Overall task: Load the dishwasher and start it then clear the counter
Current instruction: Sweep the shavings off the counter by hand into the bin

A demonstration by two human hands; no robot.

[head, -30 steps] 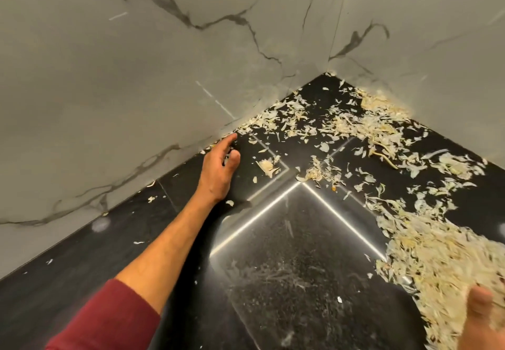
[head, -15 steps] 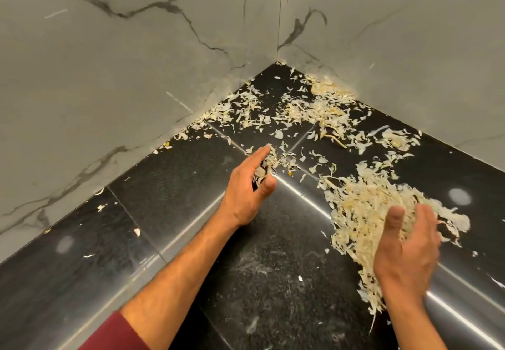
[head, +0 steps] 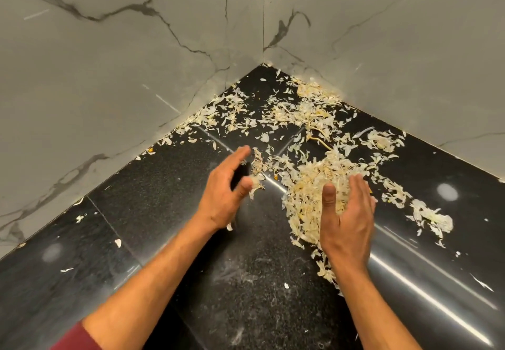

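Pale vegetable peelings are scattered over the corner of a glossy black counter [head: 164, 213]. The biggest heap of peelings [head: 311, 185] lies in the middle, between my hands. My left hand [head: 226, 194] stands on edge to the left of the heap, fingers straight, with a few scraps at its fingertips. My right hand [head: 347, 218] stands on edge against the near right side of the heap, fingers straight and thumb up, touching the peelings. Thinner scraps [head: 306, 109] trail back into the corner.
Grey marble walls [head: 109, 76] close the counter on the left and right and meet at the far corner. A smaller clump of peelings [head: 434, 218] lies to the right of my right hand. Stray flecks dot the left side.
My left hand has swept right from the left wall towards the heap, pushing scraps along. My right hand has come in from the lower right and gathered the peelings into a tighter heap.
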